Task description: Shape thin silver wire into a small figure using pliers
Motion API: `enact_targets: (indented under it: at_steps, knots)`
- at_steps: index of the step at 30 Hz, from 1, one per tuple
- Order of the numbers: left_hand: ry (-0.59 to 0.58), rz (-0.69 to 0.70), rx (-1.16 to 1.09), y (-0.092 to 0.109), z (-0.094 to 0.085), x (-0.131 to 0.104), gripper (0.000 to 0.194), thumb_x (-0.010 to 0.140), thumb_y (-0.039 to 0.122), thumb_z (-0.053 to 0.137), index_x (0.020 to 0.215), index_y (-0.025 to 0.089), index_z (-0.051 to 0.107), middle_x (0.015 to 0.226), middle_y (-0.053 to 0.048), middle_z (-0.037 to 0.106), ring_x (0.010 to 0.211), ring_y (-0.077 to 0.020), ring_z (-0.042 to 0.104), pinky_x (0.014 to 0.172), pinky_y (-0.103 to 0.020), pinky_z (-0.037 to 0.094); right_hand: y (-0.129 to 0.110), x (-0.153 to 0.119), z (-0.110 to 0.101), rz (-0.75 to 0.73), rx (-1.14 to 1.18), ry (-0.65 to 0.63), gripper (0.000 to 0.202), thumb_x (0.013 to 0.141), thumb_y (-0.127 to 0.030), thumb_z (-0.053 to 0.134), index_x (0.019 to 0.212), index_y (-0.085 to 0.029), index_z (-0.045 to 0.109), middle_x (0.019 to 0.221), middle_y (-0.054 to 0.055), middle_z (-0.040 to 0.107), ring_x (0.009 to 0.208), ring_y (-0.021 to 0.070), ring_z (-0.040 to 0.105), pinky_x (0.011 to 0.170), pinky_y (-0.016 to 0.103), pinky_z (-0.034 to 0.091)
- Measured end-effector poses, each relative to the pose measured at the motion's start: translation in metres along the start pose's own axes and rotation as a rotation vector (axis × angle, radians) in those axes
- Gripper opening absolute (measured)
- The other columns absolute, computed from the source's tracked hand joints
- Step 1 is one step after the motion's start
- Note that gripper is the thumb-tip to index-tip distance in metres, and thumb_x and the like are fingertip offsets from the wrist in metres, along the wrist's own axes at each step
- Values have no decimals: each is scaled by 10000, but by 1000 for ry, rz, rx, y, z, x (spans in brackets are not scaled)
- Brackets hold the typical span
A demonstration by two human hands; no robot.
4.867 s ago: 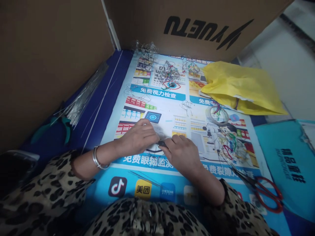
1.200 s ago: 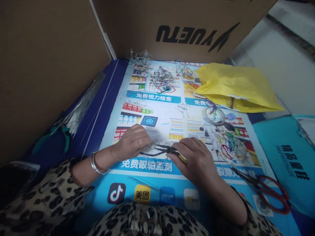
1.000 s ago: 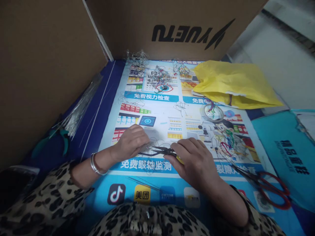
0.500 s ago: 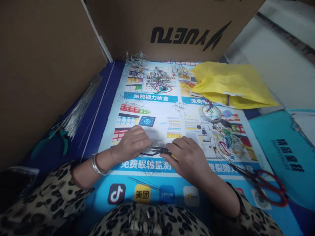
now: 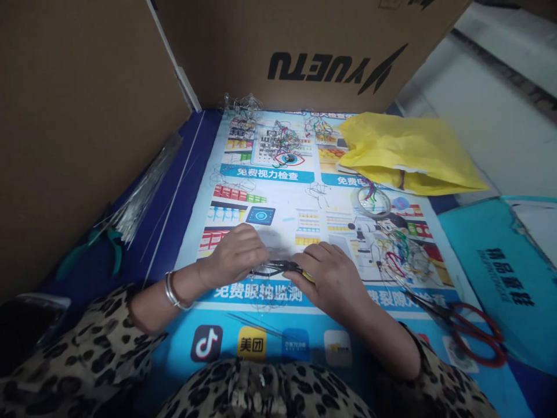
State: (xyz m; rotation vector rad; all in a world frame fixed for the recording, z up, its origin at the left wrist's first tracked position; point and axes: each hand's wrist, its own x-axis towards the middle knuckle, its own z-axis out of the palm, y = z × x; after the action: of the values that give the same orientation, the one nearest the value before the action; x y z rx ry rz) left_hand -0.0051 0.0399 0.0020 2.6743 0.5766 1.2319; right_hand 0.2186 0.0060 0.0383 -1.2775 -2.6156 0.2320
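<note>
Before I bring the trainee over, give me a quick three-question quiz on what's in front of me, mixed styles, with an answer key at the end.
1. Multiple choice: what is the right hand holding? a) a roll of tape; b) black pliers; c) a sheet of paper.
2. True or false: the red-handled scissors lie to the right of those pliers.
3. Fill in the blank: the silver bracelet is on the ____ wrist.

Key: 1: b, black pliers. 2: true. 3: left.
</note>
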Motion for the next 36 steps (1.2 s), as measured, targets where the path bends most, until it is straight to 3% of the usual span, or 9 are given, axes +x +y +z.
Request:
enact_targets:
  at_steps: [6,13,36]
  knots:
    - [-53,6,23,2,-1,0,147,929,186,359,944,184,505,686,-16,591,660,-146,476,636,-320,392,2,2,2,-8,5,-48,299,886,-422,475,827,-180,641,764,59,583,774,184,506,703,299,352]
    - [-59,40,51,1,-1,-2,97,906,163,426,945,183,513,700,-9,599,694,-141,497,664,-317,400,3,4,0,-3,10,-145,303,894,-426,456,838,-184,630,774,58,579,765,180,512,686,293,359]
    - [-39,87,121,6,-4,3,97,920,181,417,901,176,512,696,-6,598,689,-130,508,665,-309,415,6,8,1,-32,9,-168,335,901,-440,422,814,-190,627,735,34,571,710,154,506,615,262,305]
